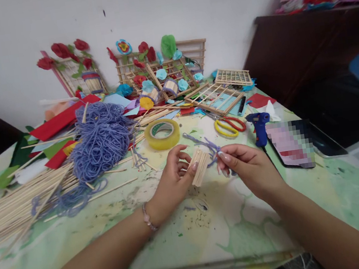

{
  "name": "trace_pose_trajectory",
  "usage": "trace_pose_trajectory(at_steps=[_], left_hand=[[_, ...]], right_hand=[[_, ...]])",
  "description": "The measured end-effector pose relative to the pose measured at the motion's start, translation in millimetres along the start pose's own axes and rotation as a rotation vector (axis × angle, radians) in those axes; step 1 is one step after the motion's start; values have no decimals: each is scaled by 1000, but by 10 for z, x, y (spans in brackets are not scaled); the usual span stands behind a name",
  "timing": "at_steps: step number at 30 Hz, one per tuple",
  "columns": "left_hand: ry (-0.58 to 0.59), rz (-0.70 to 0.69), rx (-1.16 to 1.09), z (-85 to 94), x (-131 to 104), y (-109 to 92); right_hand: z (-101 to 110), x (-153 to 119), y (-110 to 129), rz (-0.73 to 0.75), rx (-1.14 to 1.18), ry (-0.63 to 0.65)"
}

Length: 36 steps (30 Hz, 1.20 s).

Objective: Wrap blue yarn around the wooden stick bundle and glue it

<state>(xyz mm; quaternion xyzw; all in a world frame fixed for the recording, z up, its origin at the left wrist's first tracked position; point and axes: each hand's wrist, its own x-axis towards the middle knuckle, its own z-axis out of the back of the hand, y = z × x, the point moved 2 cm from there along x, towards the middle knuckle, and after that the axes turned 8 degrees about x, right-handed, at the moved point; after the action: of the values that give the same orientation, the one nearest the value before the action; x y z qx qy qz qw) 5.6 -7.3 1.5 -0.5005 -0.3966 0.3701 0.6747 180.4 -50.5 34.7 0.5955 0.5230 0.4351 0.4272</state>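
Between thumb and fingers, my left hand (pixel 175 175) grips a small panel of short wooden sticks (pixel 200 167) set side by side, tilted above the table. Close on its right, my right hand (pixel 245 165) pinches a bundle of purple-blue yarn (pixel 213 148), whose loose ends trail toward the upper left. Whether the yarn touches the stick panel I cannot tell. A large heap of the same yarn (pixel 99 134) lies to the left. Just beyond my hands sits a roll of clear yellowish tape (pixel 162 134).
Scissors (pixel 228 126) with red and yellow handles and a blue glue gun (pixel 259 127) lie to the right, beside a phone (pixel 289 145). Long wooden sticks (pixel 24 198) spread at left. Stick lattices (pixel 214 97) and paper flowers (pixel 148 85) crowd the back against the wall.
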Motion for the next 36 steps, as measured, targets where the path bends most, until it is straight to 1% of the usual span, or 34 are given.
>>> trace_pose_trajectory(at_steps=[3,6,9,13,17,19,22,24,29,32,36], left_hand=[[18,2,9,6,9,6],[-6,-11,-7,13,26,28],[-8,-22,-14,16,42,56],[60,-65,111,30,60,38],[94,-68,157,66,64,-35],[130,-76,169,67,55,-66],[181,-110,189,48,37,-87],[190,-128,211,33,30,-82],[156,-189,272,16,28,-50],[135,-219,278,13,34,-32],[87,-226,266,14,59,-14]], right_hand=[[-41,-40,-29,-55,-70,123],[-80,-65,-49,-107,-156,231],[-107,-59,-56,-63,-288,314],[-103,-32,-104,5,-518,403],[-64,-13,-152,51,-657,408],[-52,-12,-160,50,-668,401],[-46,-13,-159,12,-655,367],[-47,-12,-153,-16,-637,339],[-38,-10,-158,-66,-598,317],[-23,-17,-186,-108,-557,328],[-38,-20,-202,-120,-515,348]])
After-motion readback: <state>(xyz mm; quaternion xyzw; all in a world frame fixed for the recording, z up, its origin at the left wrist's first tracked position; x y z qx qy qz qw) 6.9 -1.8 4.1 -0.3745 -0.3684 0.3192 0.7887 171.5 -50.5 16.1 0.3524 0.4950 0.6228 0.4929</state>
